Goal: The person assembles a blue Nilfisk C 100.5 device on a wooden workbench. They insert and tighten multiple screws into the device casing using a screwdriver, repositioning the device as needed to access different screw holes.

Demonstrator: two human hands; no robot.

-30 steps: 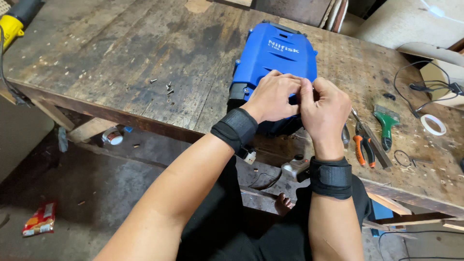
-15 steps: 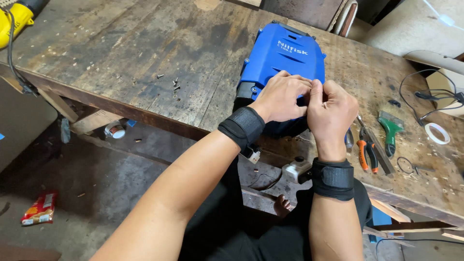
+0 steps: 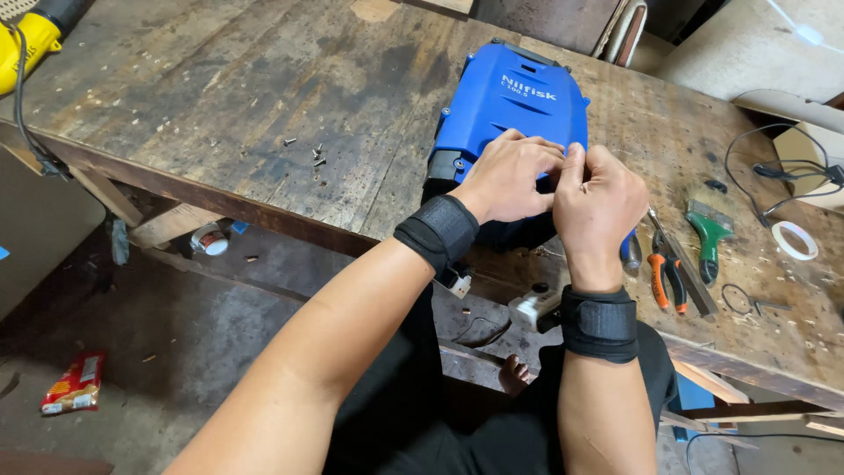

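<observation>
Blue housing (image 3: 510, 105): lies flat on the worn wooden workbench (image 3: 220, 97), its near end right at the front edge, partly behind both hands.
Left hand (image 3: 510, 180): curled over the housing's near end, fingertips pinched narrow; what is between them I cannot tell.
Right hand (image 3: 602, 198): pressed up against the left, thumb and forefinger closed tight on something tiny and hidden.
Handling: the shell looks like rigid moulded plastic, smooth, probably slippery on its broad faces and weighty if a motor sits inside; best gripped by the side edges or the black lower end, not the glossy top.
Loose screws (image 3: 315, 155): scattered on the bench left of the housing, well apart from the hands.
Pliers (image 3: 661, 268): orange-handled, just right of the right hand.
Green brush (image 3: 706, 230): beside the pliers.
Tape roll (image 3: 794, 239): farther right, white.
</observation>
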